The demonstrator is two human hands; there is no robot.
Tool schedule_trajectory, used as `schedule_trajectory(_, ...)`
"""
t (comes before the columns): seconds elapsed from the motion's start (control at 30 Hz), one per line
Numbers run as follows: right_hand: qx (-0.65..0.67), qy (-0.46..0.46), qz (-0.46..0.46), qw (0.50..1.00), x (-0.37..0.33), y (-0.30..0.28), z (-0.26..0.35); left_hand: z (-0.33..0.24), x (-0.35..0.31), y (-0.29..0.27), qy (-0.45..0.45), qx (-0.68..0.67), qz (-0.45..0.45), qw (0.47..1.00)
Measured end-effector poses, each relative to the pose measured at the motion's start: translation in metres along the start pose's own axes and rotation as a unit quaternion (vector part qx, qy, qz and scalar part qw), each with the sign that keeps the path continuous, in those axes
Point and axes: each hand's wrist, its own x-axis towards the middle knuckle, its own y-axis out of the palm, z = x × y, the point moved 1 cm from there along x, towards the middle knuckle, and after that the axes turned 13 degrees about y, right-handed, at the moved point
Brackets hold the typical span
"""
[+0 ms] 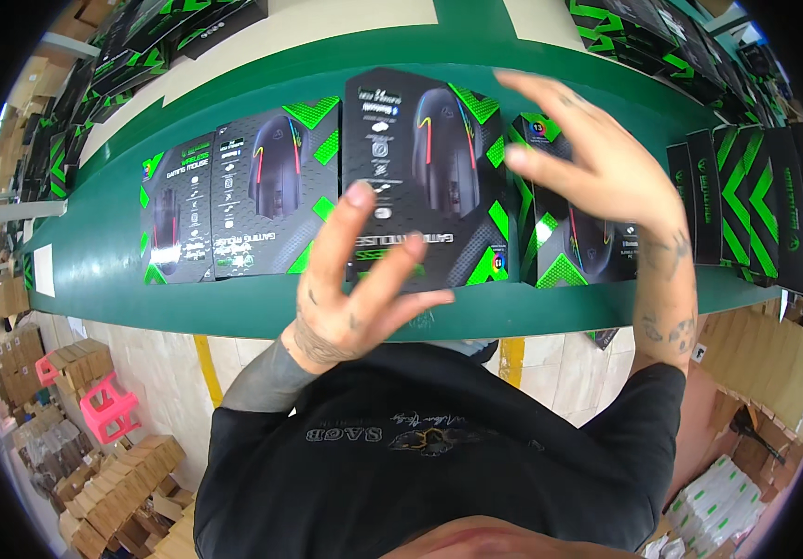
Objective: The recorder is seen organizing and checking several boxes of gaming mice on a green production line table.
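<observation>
Two hands (341, 312) (606, 168), fingers (338, 233) spread, holding nothing, two black-green boxes (446, 168) (592, 247) beneath

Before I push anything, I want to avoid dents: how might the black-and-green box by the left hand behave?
The box is probably stiff card, given its straight edges and crisp corners. Its flat faces make rolling unlikely. The printed mouse hints at a light load, though the contents are hidden.
</observation>
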Motion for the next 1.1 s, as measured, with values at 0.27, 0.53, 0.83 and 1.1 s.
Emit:
schedule_trajectory(0.27, 0.595, 0.095, 0.156, 0.783, 0.063, 0.064, -0.091, -0.018, 0.024, 0.034, 0.233, -0.148, -0.138, 0.951)
schedule_trajectory(0.53, 0.676, -0.183, 0.291, 0.652, 0.084, 0.050, -0.092, 0.008, -0.030, -0.013, -0.058, -0.001, 0.166, 0.984)
schedule_trajectory(0.83, 0.008, -0.009, -0.059, 0.998, 0.045, 0.054, 0.003, 0.052, -0.074, -0.095, -0.246, 0.168, 0.217, 0.930)
schedule_trajectory(1.1, -0.065, 0.027, 0.047, 0.996, 0.054, 0.059, 0.023, 0.058, -0.079, -0.105, -0.251, 0.167, 0.170, 0.938)
